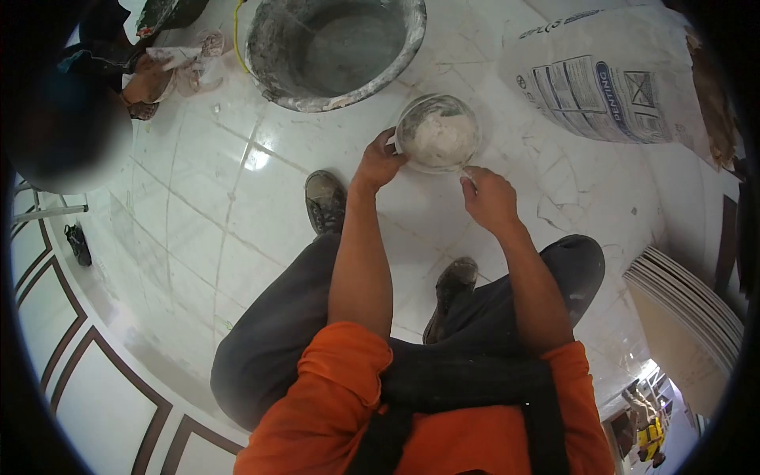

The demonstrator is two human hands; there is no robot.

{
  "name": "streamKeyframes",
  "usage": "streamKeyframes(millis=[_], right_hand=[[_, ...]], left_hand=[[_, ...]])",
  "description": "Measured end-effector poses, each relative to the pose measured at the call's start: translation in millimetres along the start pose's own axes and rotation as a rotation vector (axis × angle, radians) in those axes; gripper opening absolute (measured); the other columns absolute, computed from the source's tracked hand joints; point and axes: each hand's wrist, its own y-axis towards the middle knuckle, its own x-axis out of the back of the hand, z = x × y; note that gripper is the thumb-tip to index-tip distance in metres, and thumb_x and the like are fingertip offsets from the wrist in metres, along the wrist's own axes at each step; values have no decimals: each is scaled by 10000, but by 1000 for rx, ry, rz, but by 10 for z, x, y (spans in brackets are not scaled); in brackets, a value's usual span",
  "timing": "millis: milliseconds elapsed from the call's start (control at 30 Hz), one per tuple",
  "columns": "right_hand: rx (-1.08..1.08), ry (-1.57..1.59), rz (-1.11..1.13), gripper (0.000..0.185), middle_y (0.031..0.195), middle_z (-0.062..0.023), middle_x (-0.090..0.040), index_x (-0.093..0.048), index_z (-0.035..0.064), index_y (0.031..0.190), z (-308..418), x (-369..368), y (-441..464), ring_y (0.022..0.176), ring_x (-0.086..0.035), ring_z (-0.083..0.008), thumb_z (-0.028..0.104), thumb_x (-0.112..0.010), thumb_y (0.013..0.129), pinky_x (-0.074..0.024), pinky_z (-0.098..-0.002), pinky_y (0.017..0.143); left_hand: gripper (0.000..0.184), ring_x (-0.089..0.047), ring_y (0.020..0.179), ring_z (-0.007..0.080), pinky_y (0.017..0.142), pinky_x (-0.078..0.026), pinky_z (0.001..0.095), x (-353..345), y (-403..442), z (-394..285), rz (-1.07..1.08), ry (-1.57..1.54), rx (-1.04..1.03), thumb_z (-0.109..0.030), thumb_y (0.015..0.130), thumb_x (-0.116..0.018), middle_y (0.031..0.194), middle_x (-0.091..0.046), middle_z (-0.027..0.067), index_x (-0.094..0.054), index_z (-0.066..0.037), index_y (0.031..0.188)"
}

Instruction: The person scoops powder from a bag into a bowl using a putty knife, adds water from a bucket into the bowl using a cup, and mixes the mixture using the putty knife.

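Observation:
A round, clear-walled container (402,119) holding pale powder (443,136) is between my two hands, just below a large grey bucket. My left hand (381,161) grips its left rim, thumb and fingers closed round the edge. At the lower right of the rim, my right hand (487,194) is closed on the container's edge or handle; the exact grip is too small to tell. The bucket (388,75) has a crusted, whitish rim and grey contents that look like liquid.
A large printed paper sack (586,87) lies at the upper right. Another person (146,79) is at the upper left. Stacked panels (689,309) stand at the right. A yellow cord (237,36) runs beside the bucket. A dark shoe (77,245) lies far left.

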Motion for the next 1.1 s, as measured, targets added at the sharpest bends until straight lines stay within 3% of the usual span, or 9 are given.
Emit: streamKeyframes(millis=[300,400,467,567,800,900,967,1100], right_hand=[[-9,-56,32,280,1053,-188,-739,-734,47,1162,-52,-51,25,894,-714,-380,225,-638,969,-552,-465,821],[19,38,-55,297,1074,-189,-732,-716,41,1197,-19,-18,17,942,-713,-385,216,-622,976,-557,-485,826],[-52,-28,42,292,1057,-187,-730,-715,41,1193,-81,-63,44,926,-711,-389,213,-621,976,-557,-489,824],[4,30,-34,276,1042,-180,-726,-717,54,1183,75,53,12,913,-708,-389,206,-621,973,-557,-491,818],[-21,-61,58,242,1005,-173,-717,-721,69,1149,76,29,46,909,-705,-382,195,-622,968,-554,-490,804],[76,23,3,241,989,-174,-714,-721,58,1139,44,-25,56,905,-707,-378,196,-623,968,-555,-489,804],[13,-119,112,282,1015,-161,-728,-729,73,1192,15,-32,49,896,-706,-368,205,-643,958,-553,-477,799],[50,-11,-8,287,1030,-165,-729,-730,68,1193,36,-15,42,907,-709,-367,207,-648,956,-557,-472,799]], left_hand=[[750,-658,1101,225,959,-505,332,30,35,59,-22,1,-49,-117,879,-768,1191,-728,166,-421,19,1529],[766,-655,1117,231,974,-502,337,33,20,34,-36,22,-22,-132,869,-780,1208,-723,175,-422,27,1527],[767,-654,1120,231,978,-500,338,36,22,44,-19,-1,-10,-133,867,-780,1212,-721,178,-422,32,1525],[769,-652,1125,231,988,-495,338,47,-12,-21,-13,-9,12,-131,865,-781,1218,-720,179,-421,41,1522],[770,-653,1109,221,974,-500,336,35,-23,13,-1,-59,5,-112,859,-787,1223,-717,168,-425,32,1523],[772,-655,1106,222,979,-500,341,30,8,42,-7,-82,-1,-103,861,-788,1241,-710,174,-422,29,1527],[772,-653,1116,224,989,-496,341,32,-4,21,2,-75,10,-98,863,-786,1253,-706,177,-417,33,1528],[774,-647,1120,217,993,-490,335,28,28,51,-20,-67,2,-94,866,-788,1266,-700,171,-410,49,1526]])
